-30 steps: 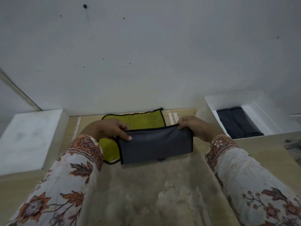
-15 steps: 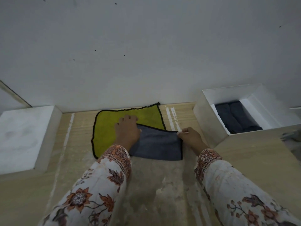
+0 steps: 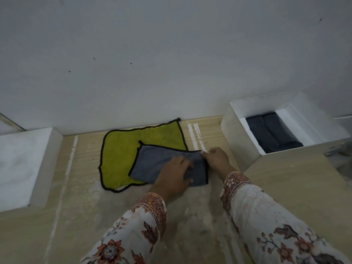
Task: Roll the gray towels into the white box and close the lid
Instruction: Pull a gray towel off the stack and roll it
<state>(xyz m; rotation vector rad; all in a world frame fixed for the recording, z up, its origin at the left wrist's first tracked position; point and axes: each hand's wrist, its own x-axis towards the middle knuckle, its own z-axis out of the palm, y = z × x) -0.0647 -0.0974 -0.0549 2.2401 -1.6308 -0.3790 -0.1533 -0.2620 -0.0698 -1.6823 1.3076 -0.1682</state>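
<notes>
My gray towel [image 3: 162,162] lies flat on the tabletop [image 3: 295,187], and part of it sits on top of a yellow-green cloth [image 3: 123,151] with a black edge. My left hand [image 3: 172,180] rests on the gray towel near its right side, with my fingers [image 3: 187,164] spread flat and pressing down, not gripping. My right hand [image 3: 217,159] is at the towel's far right corner, and its fingers are pinched shut on that corner. The white box [image 3: 238,130] stands open to my right, near the wall [image 3: 171,54]. Two dark gray rolled towels [image 3: 270,132] lie side by side inside it, touching each other. A flat white lid [image 3: 22,164] sits far off on my left side of the tabletop. My sleeves [image 3: 266,225] have flowers on them
</notes>
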